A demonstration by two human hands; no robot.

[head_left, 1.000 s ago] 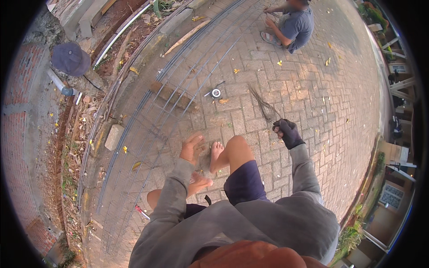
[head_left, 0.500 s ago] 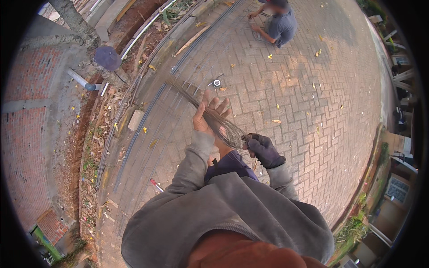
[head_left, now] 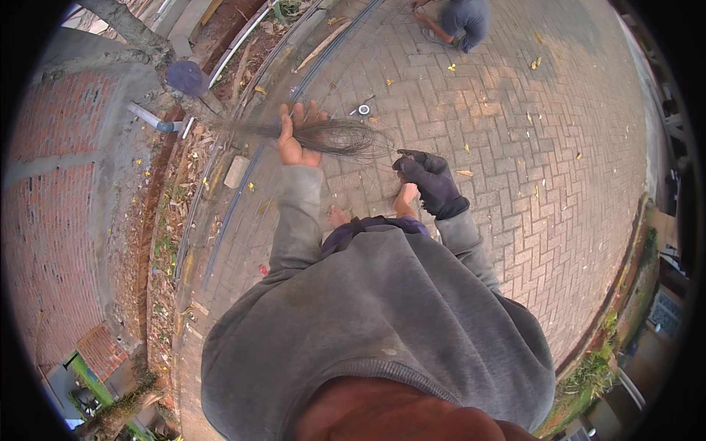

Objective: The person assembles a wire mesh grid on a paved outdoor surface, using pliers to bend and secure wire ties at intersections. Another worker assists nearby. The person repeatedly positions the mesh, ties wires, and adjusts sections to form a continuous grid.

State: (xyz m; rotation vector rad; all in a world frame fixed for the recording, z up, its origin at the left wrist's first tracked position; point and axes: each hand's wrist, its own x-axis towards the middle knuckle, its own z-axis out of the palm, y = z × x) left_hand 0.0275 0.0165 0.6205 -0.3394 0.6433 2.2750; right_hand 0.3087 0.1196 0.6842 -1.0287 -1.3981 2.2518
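Black-gloved, my right hand point(head_left: 430, 180) curled at the looped end of the wire bundle point(head_left: 342, 137); whether that grip pinched it, I couldn't tell. The wire bundle lay across my bare left hand point(head_left: 296, 153), that grip slack, fingers spread. I judged it gathered, its strands not yet tight or even. Farther off lay a tape measure point(head_left: 363, 110), then long bars point(head_left: 323, 65).

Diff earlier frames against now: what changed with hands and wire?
The wire bundle swung leftward from the gloved right hand's side to lie across the previously empty left hand, which moved forward. Whether the right hand still grips a strand is unclear. Unchanged: tape measure on the paving, co-worker low to the ground.
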